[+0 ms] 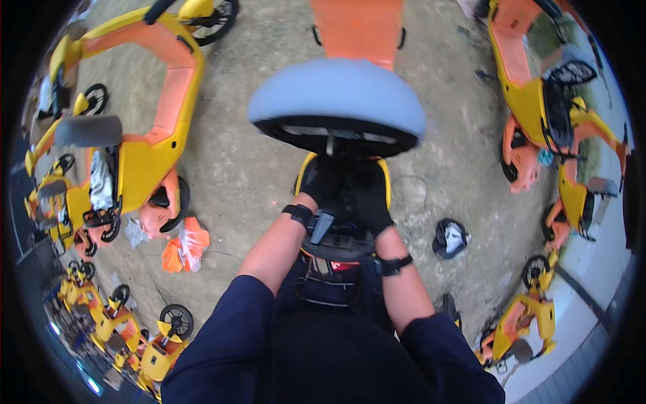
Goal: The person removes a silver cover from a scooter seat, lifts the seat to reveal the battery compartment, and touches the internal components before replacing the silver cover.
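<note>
Concrete yard; upright seat post [330, 145] under grey saddle [336, 97], gloved hands below.

Flat daylight, no hard shadows; slight blur, fisheye bend + dark rim

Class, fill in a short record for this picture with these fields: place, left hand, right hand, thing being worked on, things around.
place: outdoors on a bare concrete floor
left hand: left hand in a black glove, under the saddle
right hand: right hand in a black glove, close beside the left
thing being worked on: grey saddle of a yellow and orange bike, at the black part below it
things around: yellow and orange bikes on both sides, orange plastic wrapping, a dark bag
</note>
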A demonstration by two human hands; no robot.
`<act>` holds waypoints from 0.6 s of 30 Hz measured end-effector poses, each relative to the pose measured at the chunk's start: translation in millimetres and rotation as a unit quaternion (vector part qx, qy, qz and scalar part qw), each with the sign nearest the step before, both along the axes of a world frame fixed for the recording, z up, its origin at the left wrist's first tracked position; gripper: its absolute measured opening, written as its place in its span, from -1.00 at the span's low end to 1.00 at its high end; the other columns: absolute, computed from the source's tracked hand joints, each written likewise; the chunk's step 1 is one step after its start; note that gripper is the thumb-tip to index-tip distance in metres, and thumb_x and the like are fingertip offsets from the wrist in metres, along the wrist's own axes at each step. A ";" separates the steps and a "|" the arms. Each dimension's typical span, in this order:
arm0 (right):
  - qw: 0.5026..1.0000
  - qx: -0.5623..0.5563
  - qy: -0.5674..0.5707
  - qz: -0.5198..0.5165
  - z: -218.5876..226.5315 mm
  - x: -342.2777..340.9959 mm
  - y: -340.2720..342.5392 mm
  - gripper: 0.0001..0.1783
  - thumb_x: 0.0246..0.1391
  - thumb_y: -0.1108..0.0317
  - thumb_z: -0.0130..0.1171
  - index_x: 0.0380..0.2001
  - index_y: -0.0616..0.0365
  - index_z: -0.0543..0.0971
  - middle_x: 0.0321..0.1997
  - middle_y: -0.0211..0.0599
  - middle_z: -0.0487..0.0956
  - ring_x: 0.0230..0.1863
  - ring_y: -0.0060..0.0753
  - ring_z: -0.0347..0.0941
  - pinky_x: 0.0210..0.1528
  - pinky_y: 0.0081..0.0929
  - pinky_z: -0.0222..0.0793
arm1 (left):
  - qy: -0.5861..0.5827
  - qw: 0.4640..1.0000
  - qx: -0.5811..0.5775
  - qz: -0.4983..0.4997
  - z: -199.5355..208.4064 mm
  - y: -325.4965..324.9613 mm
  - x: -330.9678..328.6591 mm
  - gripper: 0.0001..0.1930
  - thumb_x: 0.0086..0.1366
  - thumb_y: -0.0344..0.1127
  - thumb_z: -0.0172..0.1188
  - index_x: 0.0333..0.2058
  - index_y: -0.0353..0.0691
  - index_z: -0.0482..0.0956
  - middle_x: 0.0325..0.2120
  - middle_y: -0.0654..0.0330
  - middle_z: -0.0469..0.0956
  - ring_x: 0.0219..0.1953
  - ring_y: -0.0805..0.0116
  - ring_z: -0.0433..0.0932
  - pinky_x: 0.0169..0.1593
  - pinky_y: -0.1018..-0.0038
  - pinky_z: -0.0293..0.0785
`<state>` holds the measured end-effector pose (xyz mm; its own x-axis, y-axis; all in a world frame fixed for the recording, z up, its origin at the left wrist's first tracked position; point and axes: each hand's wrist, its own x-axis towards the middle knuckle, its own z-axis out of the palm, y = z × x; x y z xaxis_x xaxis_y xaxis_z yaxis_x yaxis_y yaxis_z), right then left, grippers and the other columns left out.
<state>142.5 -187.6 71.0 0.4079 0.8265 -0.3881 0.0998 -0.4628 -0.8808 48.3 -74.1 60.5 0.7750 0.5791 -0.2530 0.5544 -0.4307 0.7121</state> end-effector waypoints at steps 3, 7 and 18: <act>0.992 0.013 -0.127 -0.003 -3.8 4.3 -4.7 -0.61 -0.11 0.26 0.10 -0.16 0.18 0.44 -0.11 -0.13 0.43 -0.02 -0.13 0.29 0.08 -0.35 0.16 | -0.076 0.970 -0.217 0.083 -4.1 -20.5 8.8 -0.60 0.12 -0.46 -0.09 -0.02 -0.20 0.34 -0.09 0.08 0.41 -0.05 0.15 0.38 -0.04 0.35 0.32; 0.958 0.095 -0.269 0.006 16.6 3.9 -17.7 -0.73 -0.09 0.39 0.03 -0.25 0.20 0.49 -0.18 -0.10 0.46 -0.05 -0.09 0.31 0.09 -0.31 0.15 | -0.108 0.994 -0.011 0.006 -28.9 -17.9 1.5 -0.59 0.07 -0.54 -0.09 -0.05 -0.17 0.37 -0.17 0.09 0.45 -0.11 0.16 0.42 -0.10 0.38 0.36; 0.901 0.066 -0.405 0.143 41.9 -11.2 56.5 -0.66 -0.11 0.22 0.01 -0.25 0.13 0.50 -0.27 -0.10 0.50 -0.22 -0.09 0.41 -0.15 -0.21 0.30 | -0.090 0.995 0.038 -0.019 -40.1 -35.5 -16.2 -0.48 0.07 -0.32 0.09 0.04 -0.25 0.23 -0.02 -0.01 0.30 0.02 0.15 0.27 0.06 0.37 0.18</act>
<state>131.4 -131.1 112.8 0.2761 0.9598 0.0504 0.8324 -0.2126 -0.5118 32.1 -109.6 20.4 0.8256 0.5605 -0.0648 0.4029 -0.5053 0.7631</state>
